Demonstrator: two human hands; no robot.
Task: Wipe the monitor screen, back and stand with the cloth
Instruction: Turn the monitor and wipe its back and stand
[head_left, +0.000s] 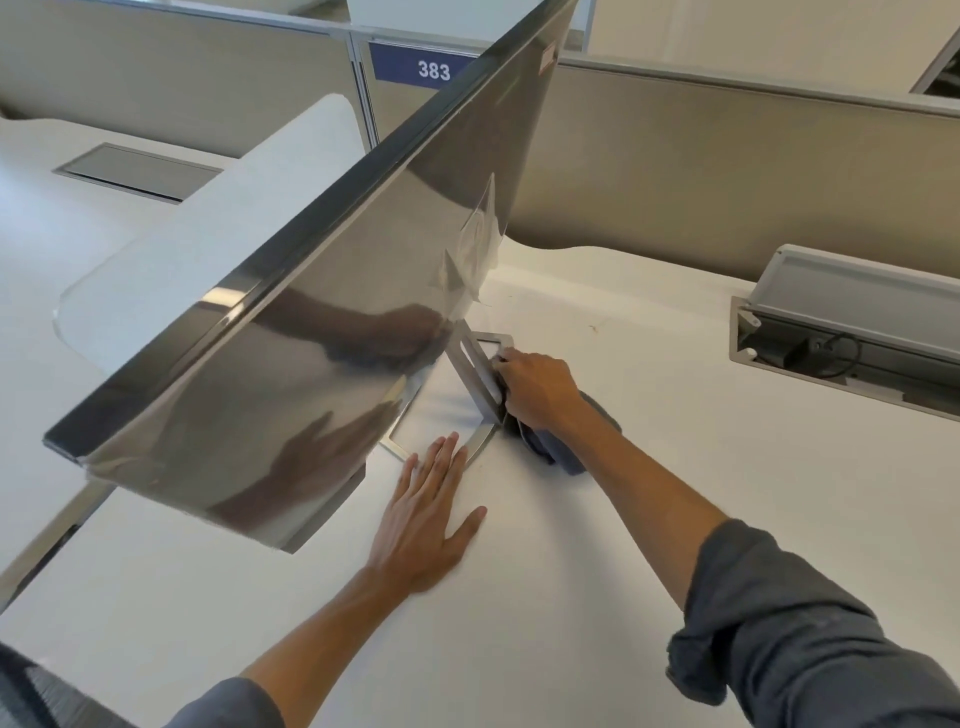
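While a blue sign (422, 66) on the partition reads "383", the silver monitor (311, 332) stands on the white desk (597, 545), its glossy back mirroring both arms. The right hand (537, 387) grips a grey cloth (563, 441) against the stand (480, 374). The left hand (423, 514) lies spread flat on the desk, fingertips touching the base.

Glossy, mirror-smooth monitor back (322, 332); brushed-metal stand (475, 374); soft grey cloth (563, 452) (matt).

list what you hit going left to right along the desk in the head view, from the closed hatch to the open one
closed grey desk hatch → flat left hand → right hand gripping dark grey cloth → open grey cable hatch
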